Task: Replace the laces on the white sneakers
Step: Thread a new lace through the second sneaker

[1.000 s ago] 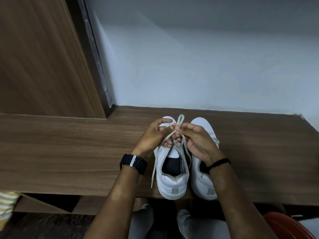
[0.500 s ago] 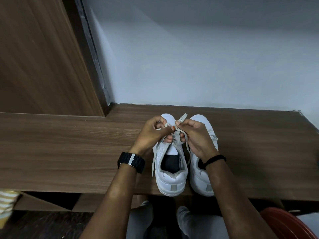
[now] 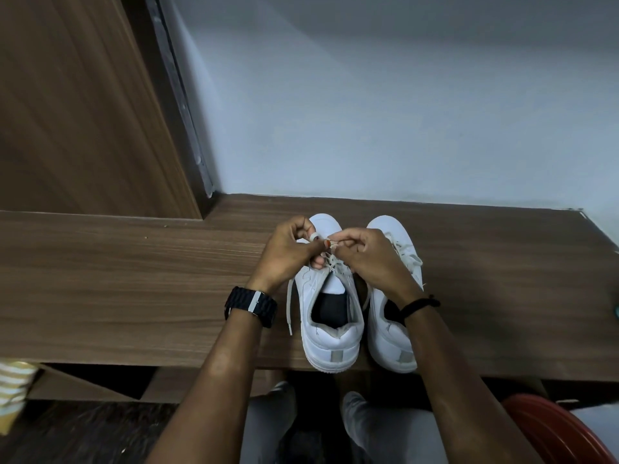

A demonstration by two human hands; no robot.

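while both my hands meet over the left sneaker point(image 3: 330, 316), i'm pinching its lace point(image 3: 335, 264) up near the top eyelets. my left hand point(image 3: 284, 254) has fingers curled w/ thumb & forefinger nipping the lace; my right hand point(image 3: 366, 259) is curled the same way, pinching the lace from the other side, fingertips nearly touching the left's. one loose end of the lace hangs down the shoe's left side onto the wooden shelf point(image 3: 134, 289). both sneakers sit side by side, touching, heels toward me at the shelf's front edge, toes toward the wall point(image 3: 402, 112). the right sneaker point(image 3: 395, 329) is already laced, partly under my right wrist. black watch point(image 3: 251, 306) on my left wrist, thin black band point(image 3: 418, 304) on the right. red round thing point(image 3: 552, 430) bottom right, can't tell what.
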